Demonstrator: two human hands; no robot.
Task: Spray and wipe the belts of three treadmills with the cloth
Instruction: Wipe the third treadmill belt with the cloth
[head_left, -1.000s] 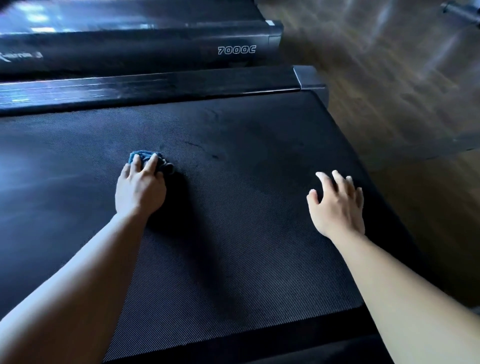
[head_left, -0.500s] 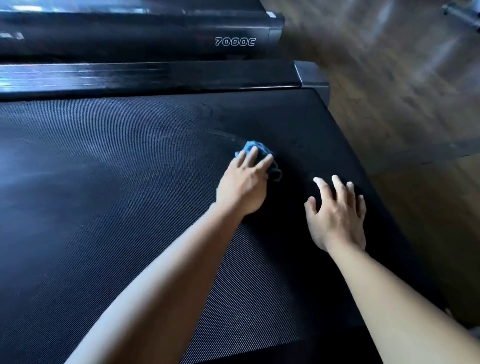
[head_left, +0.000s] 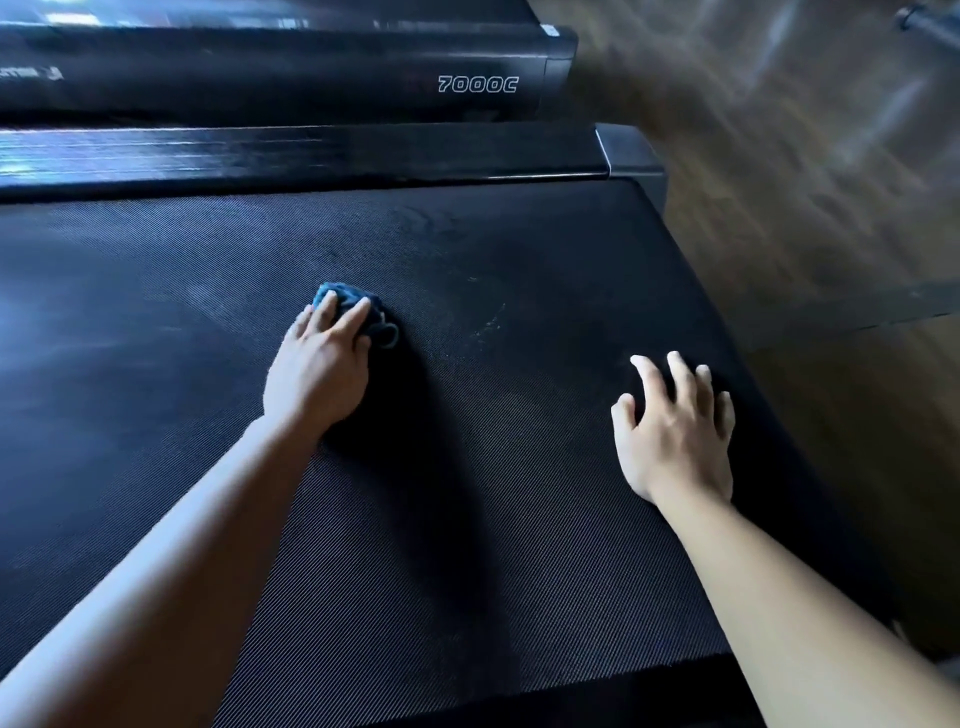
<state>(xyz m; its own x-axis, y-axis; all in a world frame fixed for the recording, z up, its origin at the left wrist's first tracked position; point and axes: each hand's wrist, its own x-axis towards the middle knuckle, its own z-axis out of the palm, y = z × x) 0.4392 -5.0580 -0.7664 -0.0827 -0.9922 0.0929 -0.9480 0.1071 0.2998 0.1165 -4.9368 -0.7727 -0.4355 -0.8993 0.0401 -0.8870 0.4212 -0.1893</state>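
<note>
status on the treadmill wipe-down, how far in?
Done: unclear; this view cannot show how many belts are finished. In hand: the left hand presses the blue cloth on the near treadmill belt, beside pale streaks; the right hand rests spread near its right edge. Left: likely those streaks, plus the treadmill marked 7000C behind, whose belt is barely in view.

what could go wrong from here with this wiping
1. The cloth is wadded small under the left hand, so each pass likely covers a narrow strip. Patches of the belt may get missed, like the pale streaks beside it.
2. The right hand rests with fingers spread close to the belt's right edge. If leaned on, it might slip off toward the floor.
</note>
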